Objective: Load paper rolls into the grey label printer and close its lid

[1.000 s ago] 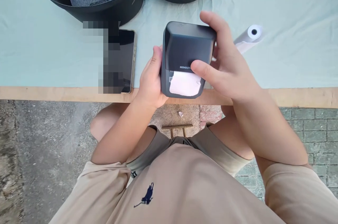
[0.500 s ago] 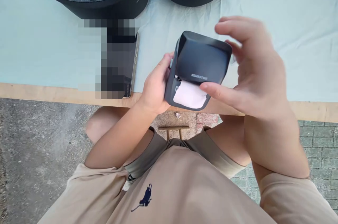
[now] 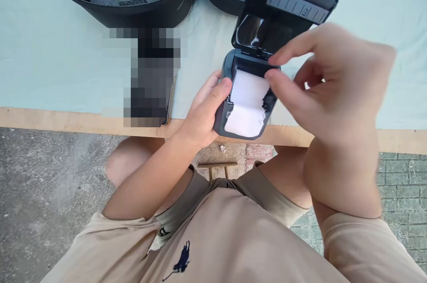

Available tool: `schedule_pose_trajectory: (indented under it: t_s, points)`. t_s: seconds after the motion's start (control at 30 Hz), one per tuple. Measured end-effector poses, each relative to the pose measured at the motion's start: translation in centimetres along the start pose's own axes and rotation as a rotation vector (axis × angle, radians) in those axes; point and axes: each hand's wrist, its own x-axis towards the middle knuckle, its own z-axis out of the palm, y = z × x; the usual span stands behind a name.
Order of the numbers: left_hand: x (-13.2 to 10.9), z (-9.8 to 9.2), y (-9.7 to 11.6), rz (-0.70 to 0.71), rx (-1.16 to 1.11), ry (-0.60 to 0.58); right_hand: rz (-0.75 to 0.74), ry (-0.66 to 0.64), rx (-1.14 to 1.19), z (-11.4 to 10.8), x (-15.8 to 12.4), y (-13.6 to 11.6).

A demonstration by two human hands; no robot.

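Note:
A dark label printer point(image 3: 220, 120) rests in my left hand point(image 3: 203, 116), whose fingers wrap its left side with the thumb over the rim. The printer's lid point(image 3: 287, 11) stands swung up and back, showing the roller and the inside of its window. White label paper point(image 3: 250, 91) lies in the compartment and runs out over the front lip, its right edge ragged. My right hand point(image 3: 333, 82) is at the compartment's right rim. Its thumb and index fingertips are a little apart, with nothing visible between them; the other fingers are curled.
Beyond the printer lies an unzipped black case point(image 3: 143, 16) with grey lining, its second half point(image 3: 220, 2) partly behind the lid. A dark phone-like object point(image 3: 153, 96), largely pixelated, lies on the pale tablecloth point(image 3: 50, 65). The table's wooden edge point(image 3: 66, 116) runs in front of my knees.
The printer's lid has gone from shut to swung up, uncovering the paper inside. My right hand has moved from around the lid to the compartment's right rim. My left hand still holds the printer.

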Motion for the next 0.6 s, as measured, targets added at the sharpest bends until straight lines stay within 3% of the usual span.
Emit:
schedule_pose_trajectory:
  t_s: [0.13, 0.3, 0.4, 0.5, 0.57, 0.6]
  points:
    - [-0.1, 0.0, 0.0, 0.021, 0.023, -0.014, -0.040, 0.024, -0.280, 2.1, -0.4, -3.5]
    - [-0.3, 0.2, 0.0, 0.003, 0.030, 0.021, -0.039, -0.035, -0.502, 2.7, 0.2, -4.9]
    - [-0.3, 0.3, 0.0, -0.007, 0.015, 0.030, -0.054, -0.011, -0.350, 1.8, -0.3, -5.1]
    - [-0.2, 0.1, 0.0, -0.006, -0.014, 0.028, -0.027, 0.042, -0.009, 0.5, -1.5, -4.9]
    - [-0.1, 0.1, 0.1, -0.011, -0.019, 0.035, 0.035, 0.101, 0.207, -0.4, -2.1, -3.7]
    - [0.0, 0.0, 0.1, -0.021, -0.019, 0.042, 0.050, 0.225, 0.215, -0.8, -2.3, -2.7]
